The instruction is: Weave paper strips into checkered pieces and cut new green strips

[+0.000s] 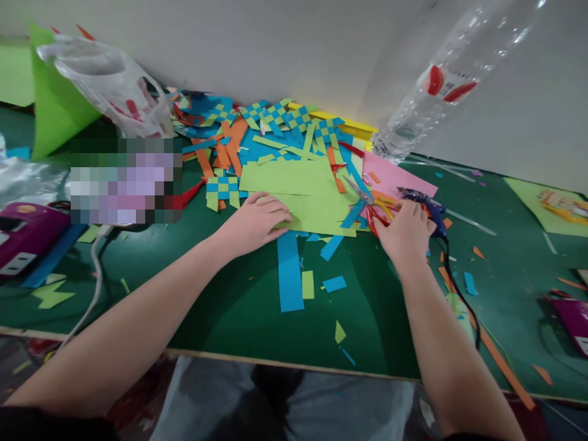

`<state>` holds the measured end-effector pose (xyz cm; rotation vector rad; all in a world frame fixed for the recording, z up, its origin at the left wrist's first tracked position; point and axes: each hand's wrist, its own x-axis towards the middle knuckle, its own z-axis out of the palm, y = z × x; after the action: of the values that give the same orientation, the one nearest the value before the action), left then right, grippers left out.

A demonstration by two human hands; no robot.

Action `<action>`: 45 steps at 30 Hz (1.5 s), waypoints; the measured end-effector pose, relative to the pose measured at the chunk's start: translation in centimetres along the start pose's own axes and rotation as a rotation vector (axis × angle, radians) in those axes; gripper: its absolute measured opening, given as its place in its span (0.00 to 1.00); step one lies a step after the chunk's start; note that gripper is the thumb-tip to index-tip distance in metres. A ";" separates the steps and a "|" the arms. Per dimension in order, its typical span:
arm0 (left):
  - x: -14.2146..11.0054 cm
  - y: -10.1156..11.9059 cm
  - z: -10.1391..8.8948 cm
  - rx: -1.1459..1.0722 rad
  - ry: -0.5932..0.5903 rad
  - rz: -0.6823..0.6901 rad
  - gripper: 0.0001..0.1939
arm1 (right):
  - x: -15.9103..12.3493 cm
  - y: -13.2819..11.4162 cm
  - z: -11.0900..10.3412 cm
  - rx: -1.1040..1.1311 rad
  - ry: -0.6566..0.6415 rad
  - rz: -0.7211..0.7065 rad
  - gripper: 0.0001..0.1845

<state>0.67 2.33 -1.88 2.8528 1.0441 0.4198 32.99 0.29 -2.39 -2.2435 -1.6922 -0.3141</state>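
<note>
My left hand (261, 220) lies flat on a light green sheet of paper (294, 184), fingers stretched out along its left lower part. To the right, my right hand (408, 229) has its fingers bent over the red handles of a pair of scissors (367, 199), whose open blades point up and left. Part of the handles is hidden under the hand. A dark blue glue gun (434, 214) with a black cord lies just beside and behind that hand. Below the sheet are a blue paper strip (290, 272) and small blue and green scraps.
Blue-and-green woven paper pieces (275, 113) and orange strips pile up behind the sheet. A clear plastic bottle (432, 92) leans at the wall. At left are a plastic bag (114, 86), a blurred-out phone-like object (133, 180) with a cable, and a purple box (32, 236).
</note>
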 end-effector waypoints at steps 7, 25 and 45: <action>0.0 0.1 -0.2 -0.002 -0.005 0.010 0.10 | 0.3 0.4 0.1 0.001 -0.116 -0.044 0.11; 0.0 0.7 -1.3 0.255 0.099 -0.099 0.19 | 0.1 -0.2 -0.4 0.130 0.170 -0.359 0.14; -0.5 0.3 -0.7 0.021 0.204 -0.181 0.12 | -2.4 -3.1 -0.4 0.427 0.017 -0.666 0.09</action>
<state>0.28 1.79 -1.23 2.7454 1.3338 0.6994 29.35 -1.19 -2.53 -1.3373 -2.2059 -0.0956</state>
